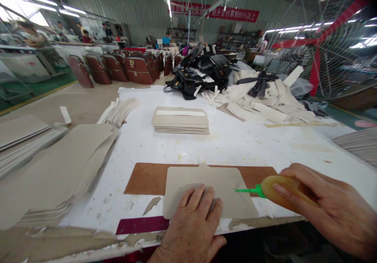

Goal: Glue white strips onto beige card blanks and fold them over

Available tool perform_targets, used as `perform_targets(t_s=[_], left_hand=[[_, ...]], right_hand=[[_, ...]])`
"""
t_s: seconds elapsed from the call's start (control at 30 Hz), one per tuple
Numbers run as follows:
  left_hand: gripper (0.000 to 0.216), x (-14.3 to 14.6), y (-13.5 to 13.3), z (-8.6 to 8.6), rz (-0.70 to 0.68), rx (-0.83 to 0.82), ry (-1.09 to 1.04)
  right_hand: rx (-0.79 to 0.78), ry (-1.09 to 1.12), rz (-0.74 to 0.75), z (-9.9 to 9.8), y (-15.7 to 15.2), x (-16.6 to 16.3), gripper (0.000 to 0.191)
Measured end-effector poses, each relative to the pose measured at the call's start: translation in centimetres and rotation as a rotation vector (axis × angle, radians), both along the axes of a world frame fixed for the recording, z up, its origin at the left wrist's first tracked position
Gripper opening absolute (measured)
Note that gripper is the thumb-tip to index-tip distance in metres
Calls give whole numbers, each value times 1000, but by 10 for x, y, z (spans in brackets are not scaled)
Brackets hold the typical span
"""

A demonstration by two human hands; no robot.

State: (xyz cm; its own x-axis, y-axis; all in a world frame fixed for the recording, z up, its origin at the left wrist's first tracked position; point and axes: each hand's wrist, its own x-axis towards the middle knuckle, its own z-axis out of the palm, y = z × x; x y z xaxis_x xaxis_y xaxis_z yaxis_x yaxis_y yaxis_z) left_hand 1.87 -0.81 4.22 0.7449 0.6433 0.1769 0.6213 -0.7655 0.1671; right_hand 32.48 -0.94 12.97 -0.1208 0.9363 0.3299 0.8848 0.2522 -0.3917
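My left hand [196,220] lies with its fingers spread on a beige panel [206,178], which has rounded corners, a small tab on its far edge and two small dark dots. My right hand [321,204] is wrapped round a yellowish squeeze bottle [282,192] with a green nozzle [253,190]. The nozzle points left, and its tip is at the panel's right-hand dot; whether it touches, I cannot tell. Beneath the panel a brown strip [147,178] shows on both sides. A dark red strip [143,225] lies left of my left hand.
A stack of beige pieces [180,122] sits farther back. Large beige sheets [67,165] are piled on the left. Brown bags [137,70], a heap of black bags [203,68] and beige scraps [262,100] fill the back. A big wire fan [324,43] stands at the right.
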Motion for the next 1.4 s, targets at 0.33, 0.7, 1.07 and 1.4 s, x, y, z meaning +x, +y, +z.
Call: perform_targets(t_s=[0.33,0.7,1.07,1.4], left_hand=[[65,0,0,-5,-10,-3,-20],[68,1,1,-4,2,-30,1],[69,1,-1,-10,10,1,-30],[68,2,0,-7,4,3,-1]], right_hand=[[-93,-17,-13,-2,-4,3,41],[-27,-83,72,8,4,-15,40],[-91,-135,-23,5,0,-2,40],[-69,-48,40,0,-1,-7,36]])
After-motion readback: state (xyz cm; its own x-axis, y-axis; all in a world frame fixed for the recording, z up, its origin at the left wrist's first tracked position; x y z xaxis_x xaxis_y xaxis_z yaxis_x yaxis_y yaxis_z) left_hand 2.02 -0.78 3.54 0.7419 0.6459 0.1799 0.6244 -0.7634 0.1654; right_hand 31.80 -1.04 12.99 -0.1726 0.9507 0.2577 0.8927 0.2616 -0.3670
